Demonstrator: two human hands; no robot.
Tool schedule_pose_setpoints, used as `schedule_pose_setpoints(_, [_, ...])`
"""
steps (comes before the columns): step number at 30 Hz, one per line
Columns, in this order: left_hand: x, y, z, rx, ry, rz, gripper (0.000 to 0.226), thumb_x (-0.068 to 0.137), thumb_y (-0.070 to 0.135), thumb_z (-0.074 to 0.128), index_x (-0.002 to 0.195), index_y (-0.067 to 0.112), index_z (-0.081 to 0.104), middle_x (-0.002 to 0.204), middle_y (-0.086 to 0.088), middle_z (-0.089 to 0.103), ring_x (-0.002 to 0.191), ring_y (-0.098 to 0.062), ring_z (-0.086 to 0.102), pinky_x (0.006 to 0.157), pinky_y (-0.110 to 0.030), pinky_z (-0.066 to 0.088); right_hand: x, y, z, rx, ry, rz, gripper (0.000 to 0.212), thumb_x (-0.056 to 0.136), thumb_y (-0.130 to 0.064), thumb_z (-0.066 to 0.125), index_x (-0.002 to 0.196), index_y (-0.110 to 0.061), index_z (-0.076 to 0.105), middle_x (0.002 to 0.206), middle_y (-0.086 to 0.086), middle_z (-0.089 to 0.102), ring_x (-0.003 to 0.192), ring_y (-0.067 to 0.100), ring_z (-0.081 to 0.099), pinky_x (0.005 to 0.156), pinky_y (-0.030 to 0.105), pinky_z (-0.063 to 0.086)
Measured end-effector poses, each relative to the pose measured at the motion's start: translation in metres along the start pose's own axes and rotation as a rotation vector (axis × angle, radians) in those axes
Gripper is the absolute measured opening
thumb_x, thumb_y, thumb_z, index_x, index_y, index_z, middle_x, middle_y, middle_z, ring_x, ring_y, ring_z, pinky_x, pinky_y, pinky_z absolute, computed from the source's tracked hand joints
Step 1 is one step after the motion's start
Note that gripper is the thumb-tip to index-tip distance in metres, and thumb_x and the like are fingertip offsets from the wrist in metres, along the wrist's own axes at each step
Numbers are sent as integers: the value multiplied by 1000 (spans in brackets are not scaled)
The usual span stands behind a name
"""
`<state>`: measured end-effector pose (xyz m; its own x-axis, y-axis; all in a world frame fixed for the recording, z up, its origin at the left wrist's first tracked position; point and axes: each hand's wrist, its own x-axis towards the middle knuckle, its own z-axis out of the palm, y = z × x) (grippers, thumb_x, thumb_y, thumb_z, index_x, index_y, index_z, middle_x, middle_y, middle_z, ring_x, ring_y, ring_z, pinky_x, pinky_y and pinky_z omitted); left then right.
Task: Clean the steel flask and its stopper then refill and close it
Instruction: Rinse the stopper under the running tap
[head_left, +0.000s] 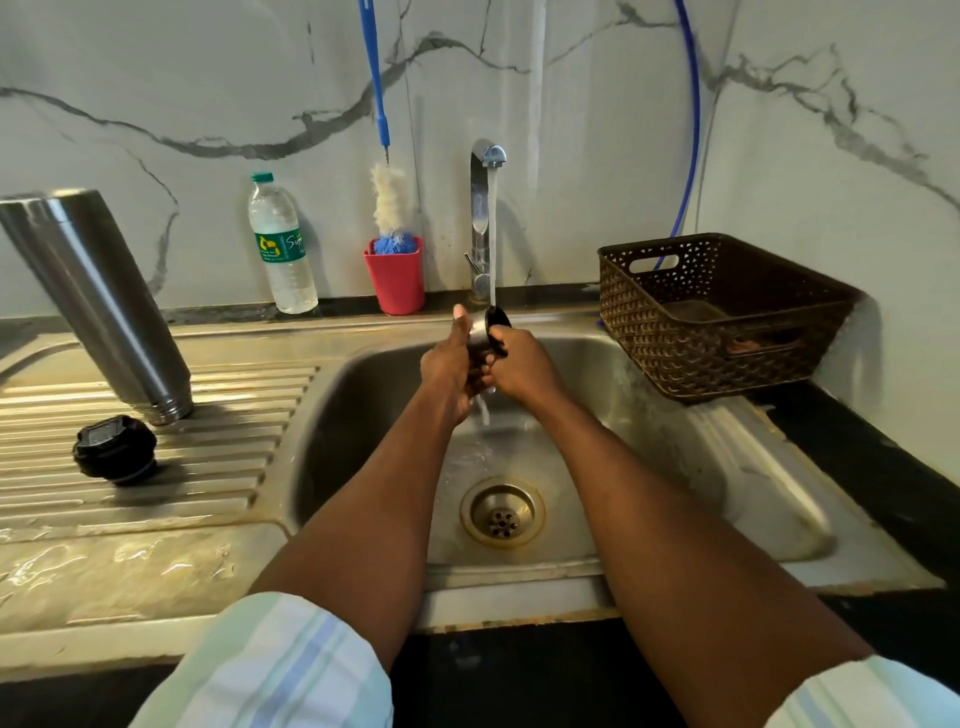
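Two hands are over the sink (675, 457), right under the tap (485, 171). Water runs down from the tap onto a small cup-like lid (491, 325) that is shiny steel with a black rim. The left hand (449, 364) holds the lid from the left side, with the thumb sticking up and the fingers curled around it. The right hand (522, 366) grips the lid from the right side, with its fingers wrapped over the black rim. Water drips off below the hands and falls toward the drain (502, 512).

The steel flask (98, 296) stands upside down on the ribbed draining board (218, 467) at the left, with its mouth down. The black stopper (115, 449) sits on the ribs just in front of the flask.

At the back wall stand a water bottle (283, 249) and a red cup (396, 275) with a bottle brush (388, 197) in it. A brown basket (717, 317) sits on the right edge of the sink.
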<state>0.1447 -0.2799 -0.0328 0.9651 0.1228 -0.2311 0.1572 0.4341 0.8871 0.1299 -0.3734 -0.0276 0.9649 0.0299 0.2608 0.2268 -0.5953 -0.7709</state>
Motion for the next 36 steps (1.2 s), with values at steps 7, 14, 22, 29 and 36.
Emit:
schedule_pose_setpoints(7, [-2,5,-2,-106,-152,-41,22,100,25,56,102,7,68,61,1,58,53,-10,56,53,-27,51,-2,-2,-1,58,126,-85,17,93,-12,58,101,-13,73,95,8,70,87,20,63,69,25,47])
schedule_pose_setpoints(14, [-3,-1,4,-43,-114,-99,41,106,41,39,113,11,64,85,-9,73,77,-21,68,65,-36,57,1,-1,-2,158,108,106,38,86,-18,72,123,-17,66,141,11,46,125,26,50,97,33,49])
schedule_pose_setpoints(22, [4,-1,2,60,-52,-68,25,100,31,56,104,9,67,87,-9,68,64,-17,60,56,-31,55,-2,0,-4,1,123,159,36,78,-5,66,109,-22,63,105,1,63,91,20,60,70,28,51])
schedule_pose_setpoints(29, [11,-3,0,38,-21,-27,19,92,20,65,103,5,70,83,-9,70,66,-16,59,61,-29,55,-3,0,-7,131,59,191,34,76,-10,74,107,-19,62,102,0,66,94,20,61,81,33,51])
schedule_pose_setpoints(36, [16,-4,-1,11,35,-15,20,92,11,56,104,3,70,93,-16,72,74,-22,64,64,-31,53,-4,0,-7,140,26,216,35,75,-9,75,106,-18,62,105,4,66,96,22,61,86,39,54])
